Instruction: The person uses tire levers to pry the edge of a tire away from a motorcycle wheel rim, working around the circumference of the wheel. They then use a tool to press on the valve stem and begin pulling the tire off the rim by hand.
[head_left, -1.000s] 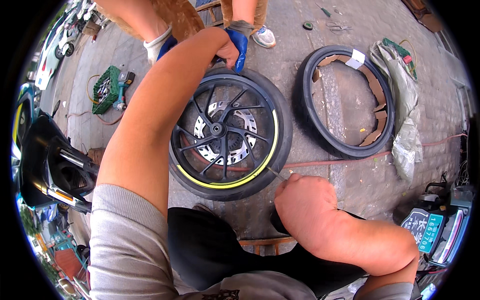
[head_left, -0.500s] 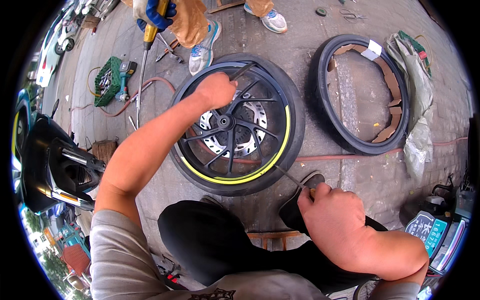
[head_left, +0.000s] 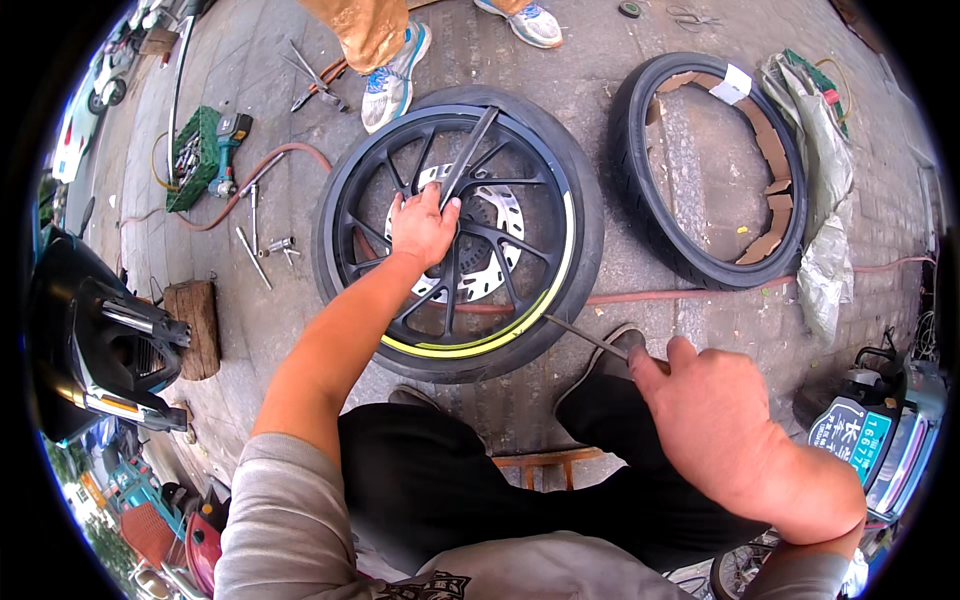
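A black motorcycle wheel (head_left: 470, 348) with a yellow-green rim stripe lies flat before me, its tyre (head_left: 585, 215) around it. My left hand (head_left: 422, 228) is over the hub and brake disc, with a flat tyre lever (head_left: 472, 150) between thumb and fingers. That lever's far end goes in at the top edge between rim and tyre. My right hand (head_left: 705, 405) is closed in a fist round a slim metal pry bar (head_left: 583, 333). Its tip meets the rim edge at the lower right; the fist hides its grip.
A second tyre (head_left: 628, 170) lined with cardboard lies to the right, beside a plastic sheet (head_left: 825, 270). A person's shoe (head_left: 392, 85) is close behind the wheel. Left are pliers (head_left: 318, 88), a green crate (head_left: 195, 160), a power drill (head_left: 228, 150), a wooden block (head_left: 192, 328) and a motorcycle (head_left: 110, 340).
My left hand has swung the tyre lever inward and down from the rim toward the hub, its fingers now spread wider. The other person's gloved hand has left the view.
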